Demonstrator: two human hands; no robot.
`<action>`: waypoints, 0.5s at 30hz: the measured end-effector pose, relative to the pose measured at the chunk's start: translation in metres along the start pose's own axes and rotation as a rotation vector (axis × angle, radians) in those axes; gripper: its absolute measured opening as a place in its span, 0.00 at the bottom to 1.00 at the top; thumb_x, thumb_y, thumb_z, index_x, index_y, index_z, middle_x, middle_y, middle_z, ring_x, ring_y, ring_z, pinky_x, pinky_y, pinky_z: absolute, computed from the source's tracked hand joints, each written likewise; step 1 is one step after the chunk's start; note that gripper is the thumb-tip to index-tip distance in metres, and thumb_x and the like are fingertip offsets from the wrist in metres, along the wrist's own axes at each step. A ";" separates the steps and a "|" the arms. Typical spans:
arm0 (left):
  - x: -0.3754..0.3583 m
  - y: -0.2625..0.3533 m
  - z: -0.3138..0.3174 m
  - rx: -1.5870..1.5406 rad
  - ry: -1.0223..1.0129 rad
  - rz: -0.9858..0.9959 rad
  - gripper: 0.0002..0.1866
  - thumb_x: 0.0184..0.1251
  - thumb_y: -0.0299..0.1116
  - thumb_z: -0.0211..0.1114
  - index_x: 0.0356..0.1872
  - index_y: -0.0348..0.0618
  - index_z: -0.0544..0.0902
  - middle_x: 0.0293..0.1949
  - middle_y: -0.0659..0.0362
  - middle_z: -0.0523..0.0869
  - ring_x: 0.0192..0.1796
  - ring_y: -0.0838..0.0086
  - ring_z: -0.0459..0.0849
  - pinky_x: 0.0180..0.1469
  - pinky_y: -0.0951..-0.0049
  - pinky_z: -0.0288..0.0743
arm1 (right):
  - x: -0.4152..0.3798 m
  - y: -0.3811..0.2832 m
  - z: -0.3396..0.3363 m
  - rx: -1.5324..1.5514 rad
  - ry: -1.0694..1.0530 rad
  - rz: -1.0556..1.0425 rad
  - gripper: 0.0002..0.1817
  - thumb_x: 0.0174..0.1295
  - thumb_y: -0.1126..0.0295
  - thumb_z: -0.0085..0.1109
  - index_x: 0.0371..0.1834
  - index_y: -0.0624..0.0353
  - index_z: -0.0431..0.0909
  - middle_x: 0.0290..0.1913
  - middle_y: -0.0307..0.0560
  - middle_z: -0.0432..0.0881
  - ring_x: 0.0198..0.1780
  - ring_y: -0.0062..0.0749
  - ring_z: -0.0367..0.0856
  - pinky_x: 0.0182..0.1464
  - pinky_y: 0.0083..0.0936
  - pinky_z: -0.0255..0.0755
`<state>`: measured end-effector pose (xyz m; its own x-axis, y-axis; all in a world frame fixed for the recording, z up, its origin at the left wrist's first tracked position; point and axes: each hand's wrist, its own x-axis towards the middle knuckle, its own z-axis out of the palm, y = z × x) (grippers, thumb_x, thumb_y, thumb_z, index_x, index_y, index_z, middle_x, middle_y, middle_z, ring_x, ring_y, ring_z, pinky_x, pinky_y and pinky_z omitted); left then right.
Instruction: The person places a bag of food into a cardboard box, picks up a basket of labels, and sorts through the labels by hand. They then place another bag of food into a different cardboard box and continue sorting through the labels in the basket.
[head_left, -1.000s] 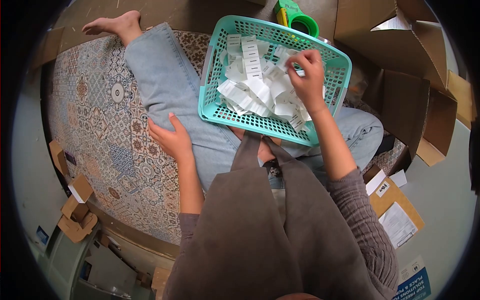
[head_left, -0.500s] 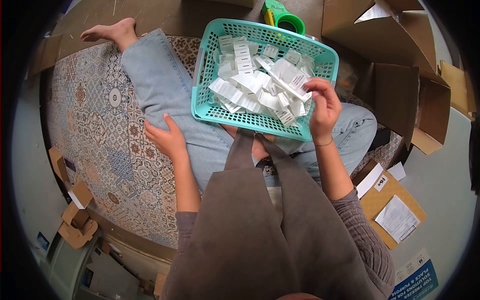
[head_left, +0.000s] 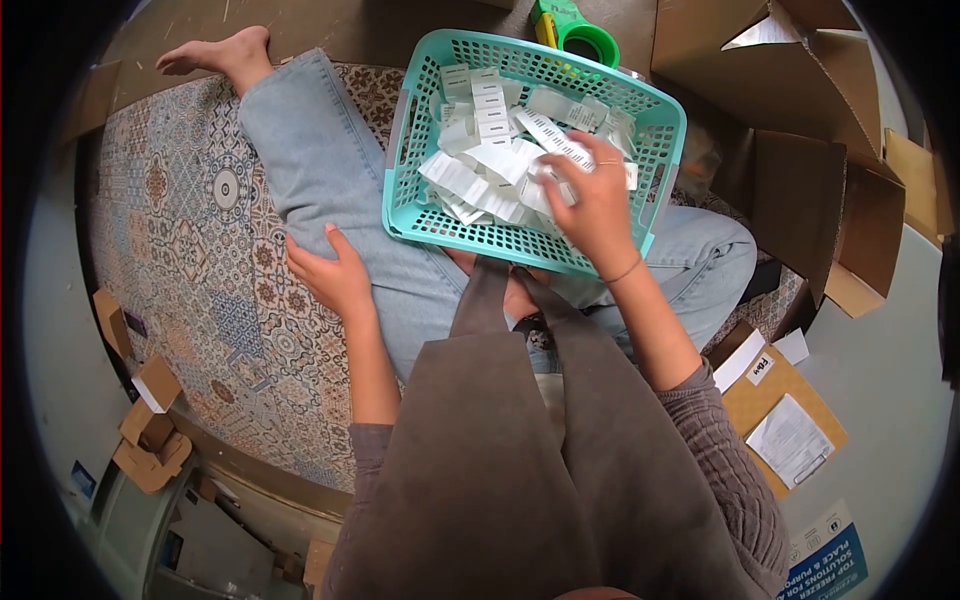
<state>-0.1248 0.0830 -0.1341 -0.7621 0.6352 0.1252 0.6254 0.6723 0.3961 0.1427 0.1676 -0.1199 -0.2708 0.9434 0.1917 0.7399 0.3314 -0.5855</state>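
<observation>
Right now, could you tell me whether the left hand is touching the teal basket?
Apart. The head view shows the left hand resting flat on the jeans leg, with bare denim showing between it and the teal basket.

Single head view, steep downward look, close over lap, fisheye edges

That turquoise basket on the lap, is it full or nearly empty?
Partly full. The basket holds a loose heap of white paper slips across its bottom, below the rim, and the right hand is in among them.
</observation>
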 end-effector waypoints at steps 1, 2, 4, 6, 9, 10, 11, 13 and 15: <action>0.000 0.000 0.000 0.004 0.002 -0.003 0.33 0.58 0.48 0.54 0.57 0.33 0.60 0.55 0.43 0.65 0.56 0.50 0.66 0.56 0.58 0.61 | -0.001 -0.008 0.006 0.000 -0.001 0.002 0.10 0.42 0.68 0.61 0.31 0.48 0.78 0.52 0.49 0.68 0.51 0.45 0.65 0.49 0.39 0.61; 0.000 -0.001 0.000 0.008 0.003 -0.006 0.33 0.58 0.48 0.54 0.57 0.34 0.60 0.55 0.43 0.65 0.56 0.50 0.66 0.55 0.58 0.61 | -0.003 -0.018 0.011 -0.008 -0.118 -0.089 0.10 0.41 0.67 0.62 0.31 0.47 0.79 0.55 0.50 0.65 0.55 0.46 0.62 0.50 0.42 0.60; 0.000 -0.004 0.002 0.011 0.007 0.000 0.33 0.58 0.49 0.53 0.57 0.34 0.60 0.55 0.43 0.65 0.56 0.51 0.66 0.55 0.58 0.61 | -0.006 -0.024 0.017 -0.013 -0.235 -0.180 0.10 0.41 0.66 0.62 0.30 0.46 0.79 0.58 0.50 0.63 0.59 0.47 0.59 0.51 0.45 0.58; 0.000 -0.004 0.001 0.014 0.013 0.004 0.33 0.58 0.49 0.53 0.57 0.35 0.60 0.55 0.44 0.65 0.56 0.51 0.66 0.55 0.58 0.61 | -0.008 -0.023 0.024 -0.220 -0.368 -0.159 0.12 0.41 0.61 0.63 0.33 0.38 0.80 0.63 0.50 0.57 0.63 0.48 0.54 0.57 0.42 0.53; 0.000 0.003 -0.003 0.028 -0.015 -0.019 0.32 0.58 0.46 0.55 0.57 0.31 0.60 0.55 0.42 0.64 0.57 0.51 0.65 0.56 0.59 0.61 | -0.002 -0.003 0.024 -0.336 -0.268 -0.030 0.13 0.42 0.61 0.62 0.35 0.44 0.80 0.63 0.54 0.56 0.63 0.51 0.53 0.57 0.42 0.53; 0.000 0.004 -0.004 0.020 -0.022 -0.027 0.32 0.58 0.46 0.55 0.57 0.31 0.60 0.55 0.42 0.64 0.57 0.51 0.65 0.56 0.59 0.61 | 0.000 0.005 0.023 -0.383 -0.153 0.054 0.14 0.42 0.61 0.62 0.35 0.47 0.80 0.63 0.55 0.56 0.63 0.51 0.52 0.57 0.42 0.53; 0.000 0.005 -0.004 0.011 -0.030 -0.033 0.32 0.58 0.46 0.55 0.57 0.30 0.60 0.55 0.42 0.64 0.57 0.51 0.65 0.56 0.59 0.61 | 0.002 0.013 0.019 -0.383 -0.155 0.055 0.14 0.42 0.61 0.62 0.35 0.47 0.80 0.63 0.55 0.56 0.63 0.51 0.52 0.57 0.42 0.53; 0.000 0.002 -0.002 0.009 -0.021 -0.013 0.32 0.58 0.46 0.55 0.57 0.30 0.60 0.54 0.42 0.64 0.57 0.51 0.65 0.56 0.59 0.61 | 0.007 0.022 0.009 -0.455 -0.002 0.136 0.11 0.42 0.61 0.62 0.30 0.49 0.78 0.63 0.56 0.56 0.64 0.52 0.51 0.55 0.47 0.54; 0.000 0.000 -0.001 0.005 -0.011 0.005 0.33 0.58 0.46 0.55 0.57 0.30 0.60 0.54 0.42 0.65 0.57 0.51 0.64 0.56 0.58 0.61 | 0.008 0.021 0.006 -0.420 0.065 0.085 0.11 0.42 0.61 0.62 0.31 0.48 0.78 0.62 0.55 0.57 0.64 0.52 0.51 0.55 0.48 0.53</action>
<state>-0.1251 0.0829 -0.1334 -0.7572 0.6427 0.1166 0.6298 0.6711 0.3911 0.1520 0.1816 -0.1357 -0.1691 0.9621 0.2138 0.9478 0.2183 -0.2326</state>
